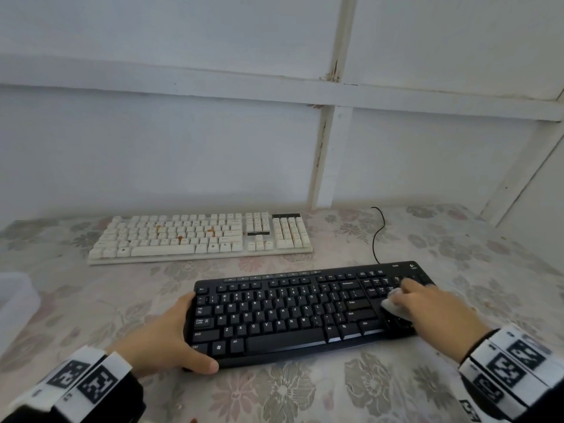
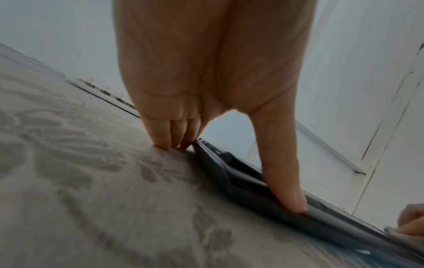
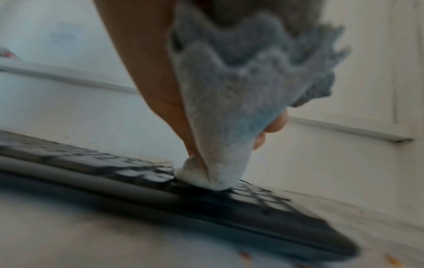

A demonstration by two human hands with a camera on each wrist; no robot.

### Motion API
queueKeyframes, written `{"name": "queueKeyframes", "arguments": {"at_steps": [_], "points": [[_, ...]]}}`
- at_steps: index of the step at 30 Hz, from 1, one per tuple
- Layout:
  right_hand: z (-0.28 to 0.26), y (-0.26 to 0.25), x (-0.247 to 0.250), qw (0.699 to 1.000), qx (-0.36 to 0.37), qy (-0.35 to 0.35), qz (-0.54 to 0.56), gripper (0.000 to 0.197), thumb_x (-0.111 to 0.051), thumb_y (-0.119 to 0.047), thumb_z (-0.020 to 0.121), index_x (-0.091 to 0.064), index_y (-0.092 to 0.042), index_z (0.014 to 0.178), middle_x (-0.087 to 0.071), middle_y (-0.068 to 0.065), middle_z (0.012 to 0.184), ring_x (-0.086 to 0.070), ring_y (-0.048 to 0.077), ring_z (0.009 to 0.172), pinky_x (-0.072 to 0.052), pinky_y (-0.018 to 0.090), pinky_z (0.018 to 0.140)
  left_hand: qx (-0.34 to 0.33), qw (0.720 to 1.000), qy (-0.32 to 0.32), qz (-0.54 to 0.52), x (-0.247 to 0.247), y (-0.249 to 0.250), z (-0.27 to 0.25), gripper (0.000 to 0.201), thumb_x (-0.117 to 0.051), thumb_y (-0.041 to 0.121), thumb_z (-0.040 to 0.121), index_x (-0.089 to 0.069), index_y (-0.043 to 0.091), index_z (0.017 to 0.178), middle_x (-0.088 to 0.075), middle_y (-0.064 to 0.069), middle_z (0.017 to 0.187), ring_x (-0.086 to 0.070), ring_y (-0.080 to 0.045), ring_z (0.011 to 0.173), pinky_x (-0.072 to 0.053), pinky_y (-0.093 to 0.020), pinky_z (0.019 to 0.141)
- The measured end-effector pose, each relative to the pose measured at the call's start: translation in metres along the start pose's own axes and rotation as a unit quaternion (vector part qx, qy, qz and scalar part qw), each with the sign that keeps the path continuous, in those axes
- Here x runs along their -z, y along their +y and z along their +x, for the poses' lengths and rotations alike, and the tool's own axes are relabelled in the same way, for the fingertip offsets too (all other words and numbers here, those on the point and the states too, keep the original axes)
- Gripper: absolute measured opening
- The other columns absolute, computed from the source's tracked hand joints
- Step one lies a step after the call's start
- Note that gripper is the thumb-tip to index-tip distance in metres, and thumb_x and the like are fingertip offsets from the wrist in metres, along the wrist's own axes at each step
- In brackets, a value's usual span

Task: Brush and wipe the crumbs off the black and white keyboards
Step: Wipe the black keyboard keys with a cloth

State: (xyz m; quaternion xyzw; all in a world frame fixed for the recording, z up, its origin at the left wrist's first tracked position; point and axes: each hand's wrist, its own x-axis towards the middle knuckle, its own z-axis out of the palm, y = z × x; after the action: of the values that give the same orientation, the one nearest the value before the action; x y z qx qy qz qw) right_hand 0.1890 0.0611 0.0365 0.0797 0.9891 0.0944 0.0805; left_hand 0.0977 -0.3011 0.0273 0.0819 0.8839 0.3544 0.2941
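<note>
The black keyboard (image 1: 305, 309) lies near me on the table. My left hand (image 1: 195, 331) grips its left end, thumb along the front edge and fingers at the far left corner. The left wrist view shows the same hold (image 2: 231, 175) on the keyboard's edge (image 2: 252, 195). My right hand (image 1: 406, 297) holds a bunched whitish-grey cloth (image 1: 392, 306) and presses it onto the keys at the right end. In the right wrist view the cloth (image 3: 220, 127) touches the blurred keys (image 3: 114, 172). The white keyboard (image 1: 198, 236) lies further back with orange crumbs on its keys.
A floral tablecloth (image 1: 305, 392) covers the table. A black cable (image 1: 378, 233) runs from behind the black keyboard toward the white panelled wall. A pale translucent container (image 1: 15, 303) sits at the left edge. Orange crumbs (image 3: 245, 254) lie on the tablecloth by the keyboard's right end.
</note>
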Motion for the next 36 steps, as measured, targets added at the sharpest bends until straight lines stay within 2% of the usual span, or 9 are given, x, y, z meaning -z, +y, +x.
{"name": "queueKeyframes", "arguments": {"at_steps": [7,11,16,20,24,26,29,32,36], "points": [[0.001,0.055,-0.008,0.996,-0.087,0.0,-0.036,0.019,-0.049,-0.021,0.096,-0.059,-0.033,0.107,-0.029,-0.012,0.077,-0.035,0.004,0.064,-0.024,0.021,0.049,0.007,1.0,0.002,0.005,0.0,0.0,0.001,0.114,-0.086,0.021,0.061,-0.009,0.027,0.145,-0.037,0.032,0.096,-0.043,0.012,0.083,-0.033,-0.004,0.064],[0.008,0.05,-0.005,0.998,-0.061,0.025,-0.013,0.013,-0.05,-0.025,0.096,-0.059,-0.032,0.089,-0.036,-0.01,0.081,-0.044,0.009,0.066,-0.04,0.026,0.061,0.01,1.0,0.006,0.012,0.0,0.002,0.0,0.113,-0.085,0.023,0.061,-0.009,0.028,0.145,-0.039,0.032,0.095,-0.044,0.012,0.081,-0.033,-0.004,0.062],[0.008,0.018,-0.014,0.995,0.052,0.025,0.082,0.021,-0.042,-0.034,0.1,-0.059,-0.04,0.11,-0.044,-0.011,0.093,-0.05,0.01,0.077,-0.04,0.025,0.067,0.008,1.0,0.0,-0.001,0.0,-0.001,0.002,0.114,-0.086,0.022,0.06,-0.011,0.027,0.145,-0.04,0.031,0.099,-0.045,0.011,0.085,-0.034,-0.005,0.065],[0.012,0.039,-0.03,0.999,0.001,0.032,0.02,0.03,-0.055,-0.015,0.092,-0.058,-0.04,0.109,-0.035,-0.014,0.088,-0.045,0.008,0.072,-0.034,0.021,0.061,0.006,1.0,-0.006,-0.011,0.0,-0.002,0.004,0.115,-0.087,0.022,0.058,-0.012,0.029,0.144,-0.041,0.031,0.101,-0.045,0.01,0.089,-0.034,-0.007,0.069],[0.009,0.059,-0.027,0.998,-0.059,0.009,-0.031,0.039,-0.053,-0.008,0.09,-0.056,-0.04,0.112,-0.031,-0.013,0.083,-0.04,0.007,0.07,-0.03,0.021,0.055,0.006,1.0,-0.006,-0.018,-0.001,-0.002,0.003,0.113,-0.087,0.019,0.059,-0.012,0.028,0.143,-0.041,0.031,0.101,-0.045,0.01,0.088,-0.034,-0.006,0.067],[0.009,0.068,-0.025,0.996,-0.083,0.008,-0.034,0.034,-0.053,-0.014,0.093,-0.058,-0.037,0.117,-0.029,-0.015,0.078,-0.035,0.003,0.066,-0.027,0.021,0.051,0.003,1.0,-0.004,-0.013,-0.001,-0.001,0.003,0.111,-0.086,0.018,0.06,-0.012,0.028,0.143,-0.04,0.031,0.1,-0.045,0.011,0.087,-0.034,-0.004,0.066],[0.012,0.073,-0.023,0.996,-0.084,0.018,-0.023,0.021,-0.045,-0.029,0.098,-0.061,-0.038,0.111,-0.035,-0.012,0.081,-0.041,0.004,0.067,-0.036,0.021,0.059,0.003,1.0,0.0,-0.004,-0.001,0.0,0.002,0.11,-0.085,0.02,0.062,-0.011,0.028,0.143,-0.038,0.032,0.097,-0.043,0.012,0.084,-0.032,-0.004,0.065],[0.015,0.072,-0.022,0.995,-0.1,0.019,0.014,0.03,-0.038,-0.042,0.099,-0.065,-0.031,0.103,-0.04,-0.009,0.082,-0.046,0.007,0.066,-0.043,0.025,0.067,0.0,1.0,0.001,-0.002,-0.001,-0.001,0.002,0.112,-0.086,0.021,0.06,-0.012,0.029,0.144,-0.04,0.031,0.099,-0.044,0.011,0.086,-0.033,-0.005,0.066],[0.018,0.074,-0.022,0.991,-0.133,0.011,-0.007,0.031,-0.039,-0.039,0.099,-0.068,-0.029,0.103,-0.038,-0.009,0.081,-0.048,0.011,0.066,-0.045,0.025,0.069,-0.005,1.0,0.001,-0.008,0.0,-0.002,0.003,0.111,-0.086,0.019,0.059,-0.014,0.029,0.143,-0.044,0.029,0.102,-0.046,0.01,0.088,-0.033,-0.004,0.065]]}}
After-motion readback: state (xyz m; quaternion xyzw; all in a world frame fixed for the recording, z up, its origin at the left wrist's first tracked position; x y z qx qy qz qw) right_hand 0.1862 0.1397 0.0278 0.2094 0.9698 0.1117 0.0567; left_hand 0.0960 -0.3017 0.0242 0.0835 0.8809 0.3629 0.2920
